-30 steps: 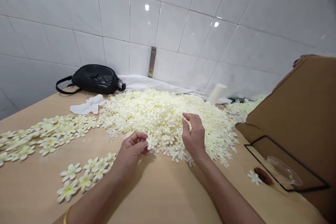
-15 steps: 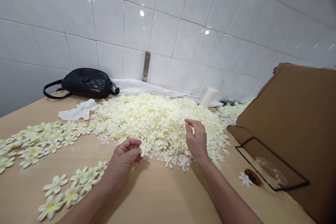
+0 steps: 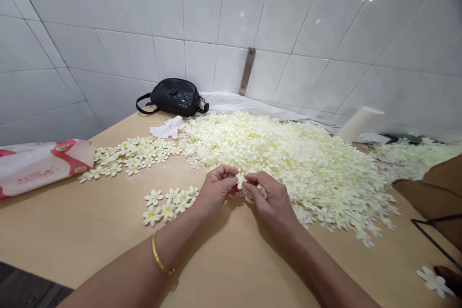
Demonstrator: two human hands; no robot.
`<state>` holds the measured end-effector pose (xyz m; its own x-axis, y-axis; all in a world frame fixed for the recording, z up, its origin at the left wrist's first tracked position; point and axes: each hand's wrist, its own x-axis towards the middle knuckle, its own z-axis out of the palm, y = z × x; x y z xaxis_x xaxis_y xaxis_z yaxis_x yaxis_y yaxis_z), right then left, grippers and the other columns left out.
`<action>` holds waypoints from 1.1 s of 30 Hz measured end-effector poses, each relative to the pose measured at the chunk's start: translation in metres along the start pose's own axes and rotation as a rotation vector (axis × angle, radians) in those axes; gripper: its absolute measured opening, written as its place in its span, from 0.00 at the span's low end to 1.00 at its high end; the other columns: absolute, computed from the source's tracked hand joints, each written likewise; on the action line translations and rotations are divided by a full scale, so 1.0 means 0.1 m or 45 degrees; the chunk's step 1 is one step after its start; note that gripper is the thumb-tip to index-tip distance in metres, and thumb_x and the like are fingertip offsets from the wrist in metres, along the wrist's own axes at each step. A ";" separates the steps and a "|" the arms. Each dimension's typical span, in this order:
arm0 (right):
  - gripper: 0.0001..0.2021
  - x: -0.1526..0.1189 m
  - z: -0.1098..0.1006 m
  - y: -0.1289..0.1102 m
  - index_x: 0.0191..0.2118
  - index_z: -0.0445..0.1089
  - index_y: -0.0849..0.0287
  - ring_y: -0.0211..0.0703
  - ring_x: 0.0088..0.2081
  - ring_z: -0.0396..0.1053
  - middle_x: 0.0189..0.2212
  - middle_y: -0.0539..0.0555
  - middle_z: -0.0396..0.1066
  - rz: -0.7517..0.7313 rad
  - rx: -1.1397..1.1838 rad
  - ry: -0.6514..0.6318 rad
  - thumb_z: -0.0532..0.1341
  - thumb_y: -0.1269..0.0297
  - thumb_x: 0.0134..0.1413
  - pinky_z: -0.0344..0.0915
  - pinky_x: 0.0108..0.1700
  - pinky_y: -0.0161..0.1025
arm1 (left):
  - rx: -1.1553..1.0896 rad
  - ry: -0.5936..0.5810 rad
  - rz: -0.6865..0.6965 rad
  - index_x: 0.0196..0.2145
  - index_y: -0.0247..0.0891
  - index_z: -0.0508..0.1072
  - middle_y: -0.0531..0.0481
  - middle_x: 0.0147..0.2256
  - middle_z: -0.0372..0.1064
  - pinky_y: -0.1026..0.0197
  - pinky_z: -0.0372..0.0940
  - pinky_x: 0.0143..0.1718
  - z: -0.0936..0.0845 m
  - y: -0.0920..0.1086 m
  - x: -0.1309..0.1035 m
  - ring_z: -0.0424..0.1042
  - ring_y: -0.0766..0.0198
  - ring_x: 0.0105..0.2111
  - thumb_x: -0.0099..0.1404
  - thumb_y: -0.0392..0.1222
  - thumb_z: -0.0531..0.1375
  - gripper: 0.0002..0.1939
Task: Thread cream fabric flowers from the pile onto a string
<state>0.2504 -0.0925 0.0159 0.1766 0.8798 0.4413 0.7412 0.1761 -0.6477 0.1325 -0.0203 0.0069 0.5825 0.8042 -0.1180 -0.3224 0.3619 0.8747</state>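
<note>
On the wooden table (image 3: 224, 260), the large heap of pale flowers (image 3: 274, 154) is spread. Just before its front edge, one small white flower (image 3: 240, 181) is pinched between the fingertips of the left hand (image 3: 218, 186) and is met by the curled right hand (image 3: 269, 196).

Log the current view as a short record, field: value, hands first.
Left hand: pinching a small white flower
Right hand: fingertips at the flower's other side; grip unclear
Left wrist: gold bangle
Beyond hands: large flower heap
Left of heap: spread-out flowers
Beside left forearm: smaller flower cluster
Table back: black bag, white cylinder leaning
Far left: red-and-white packet
</note>
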 end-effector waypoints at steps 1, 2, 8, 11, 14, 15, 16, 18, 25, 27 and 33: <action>0.08 0.00 0.01 0.01 0.31 0.68 0.58 0.39 0.32 0.64 0.28 0.51 0.67 -0.003 0.010 -0.011 0.52 0.69 0.53 0.58 0.35 0.36 | -0.007 -0.013 -0.006 0.28 0.36 0.65 0.55 0.19 0.62 0.65 0.59 0.24 0.00 0.00 0.00 0.63 0.71 0.18 0.47 0.35 0.62 0.09; 0.08 -0.01 0.02 0.03 0.30 0.68 0.59 0.38 0.31 0.63 0.27 0.50 0.66 -0.009 0.013 -0.015 0.51 0.70 0.53 0.58 0.34 0.35 | -0.012 -0.032 -0.015 0.29 0.36 0.65 0.55 0.20 0.62 0.65 0.60 0.24 0.00 0.00 -0.01 0.63 0.71 0.19 0.48 0.36 0.62 0.09; 0.08 -0.02 0.03 0.08 0.28 0.66 0.60 0.36 0.27 0.60 0.23 0.49 0.63 -0.008 -0.019 0.012 0.51 0.72 0.53 0.56 0.30 0.34 | -0.005 -0.092 -0.044 0.31 0.36 0.66 0.55 0.20 0.62 0.61 0.63 0.25 -0.01 -0.03 -0.01 0.63 0.70 0.19 0.50 0.39 0.61 0.10; 0.07 -0.02 0.02 0.06 0.28 0.65 0.60 0.36 0.27 0.61 0.23 0.49 0.64 0.018 0.019 -0.018 0.52 0.70 0.53 0.56 0.30 0.33 | -0.012 -0.095 -0.027 0.31 0.36 0.66 0.54 0.21 0.63 0.62 0.62 0.25 -0.03 -0.04 0.00 0.62 0.70 0.20 0.50 0.40 0.62 0.10; 0.06 -0.02 0.02 0.04 0.29 0.65 0.60 0.36 0.28 0.61 0.25 0.49 0.64 0.051 0.070 -0.053 0.52 0.68 0.53 0.56 0.31 0.33 | -0.001 -0.101 -0.014 0.32 0.36 0.66 0.54 0.21 0.63 0.63 0.61 0.25 -0.05 -0.05 0.01 0.63 0.70 0.20 0.50 0.40 0.62 0.11; 0.07 -0.02 0.03 0.04 0.28 0.64 0.60 0.36 0.27 0.61 0.24 0.49 0.64 0.059 0.072 -0.052 0.52 0.68 0.53 0.56 0.30 0.33 | -0.001 -0.100 -0.017 0.32 0.36 0.66 0.54 0.20 0.63 0.63 0.61 0.25 -0.04 -0.05 0.01 0.63 0.70 0.19 0.50 0.40 0.62 0.11; 0.07 -0.03 0.03 0.04 0.27 0.64 0.60 0.35 0.26 0.61 0.23 0.48 0.63 0.063 0.064 -0.041 0.52 0.68 0.53 0.56 0.30 0.33 | -0.006 -0.101 -0.025 0.31 0.36 0.66 0.54 0.21 0.63 0.63 0.60 0.25 -0.04 -0.04 0.01 0.63 0.70 0.19 0.50 0.41 0.62 0.11; 0.08 -0.03 0.04 0.05 0.26 0.63 0.60 0.35 0.25 0.59 0.21 0.48 0.61 0.067 0.039 -0.017 0.51 0.68 0.53 0.55 0.28 0.33 | -0.033 -0.101 -0.043 0.31 0.36 0.67 0.53 0.21 0.63 0.64 0.60 0.25 -0.02 -0.03 0.00 0.63 0.71 0.19 0.51 0.41 0.61 0.10; 0.08 -0.03 0.06 0.06 0.25 0.59 0.59 0.34 0.24 0.58 0.20 0.47 0.59 0.135 0.033 0.004 0.51 0.67 0.54 0.53 0.27 0.33 | -0.107 -0.115 -0.116 0.33 0.37 0.66 0.57 0.20 0.61 0.65 0.60 0.27 0.03 0.02 -0.06 0.64 0.72 0.20 0.48 0.30 0.60 0.12; 0.08 -0.02 0.06 0.05 0.25 0.59 0.59 0.34 0.23 0.57 0.20 0.46 0.59 0.208 0.121 -0.024 0.50 0.66 0.54 0.53 0.26 0.33 | -0.076 -0.112 -0.083 0.32 0.36 0.67 0.58 0.21 0.59 0.66 0.59 0.27 0.02 0.02 -0.05 0.63 0.72 0.20 0.47 0.28 0.59 0.12; 0.09 -0.04 0.06 0.10 0.25 0.59 0.59 0.34 0.23 0.56 0.20 0.46 0.57 0.401 0.463 -0.109 0.51 0.62 0.54 0.54 0.25 0.32 | -0.007 -0.093 -0.029 0.30 0.35 0.68 0.58 0.22 0.59 0.66 0.58 0.26 0.00 -0.01 -0.01 0.63 0.73 0.19 0.46 0.28 0.59 0.11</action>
<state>0.2533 -0.0917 0.0038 0.2904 0.9456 0.1464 0.3831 0.0253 -0.9233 0.1321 -0.0219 0.0061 0.6425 0.7594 -0.1028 -0.3124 0.3821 0.8697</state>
